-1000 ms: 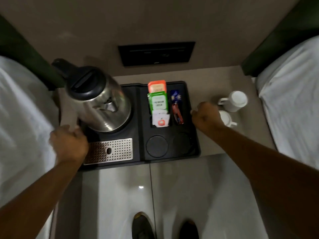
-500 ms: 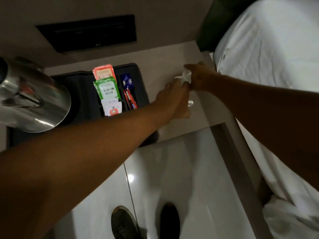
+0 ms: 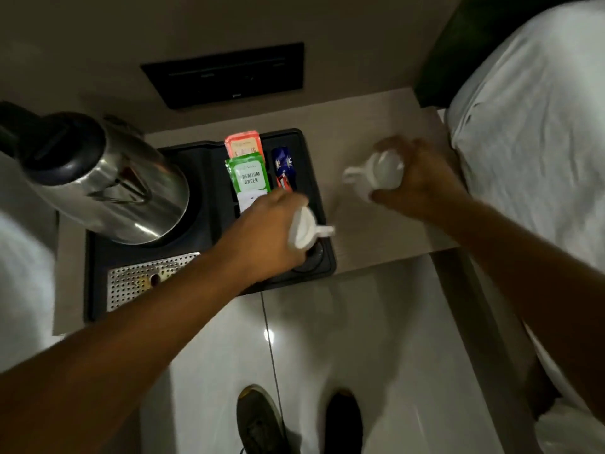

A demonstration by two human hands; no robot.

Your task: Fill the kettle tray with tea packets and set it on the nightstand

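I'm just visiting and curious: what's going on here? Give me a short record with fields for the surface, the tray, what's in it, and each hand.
surface: nightstand between two white beds
tray: black kettle tray resting on the nightstand
kettle: steel kettle on the tray's left side
packets: green tea packet, orange packet behind it, blue and red sachets in the next slot
left hand: left hand holds a white cup over the tray's right front corner
right hand: right hand holds another white cup above the nightstand
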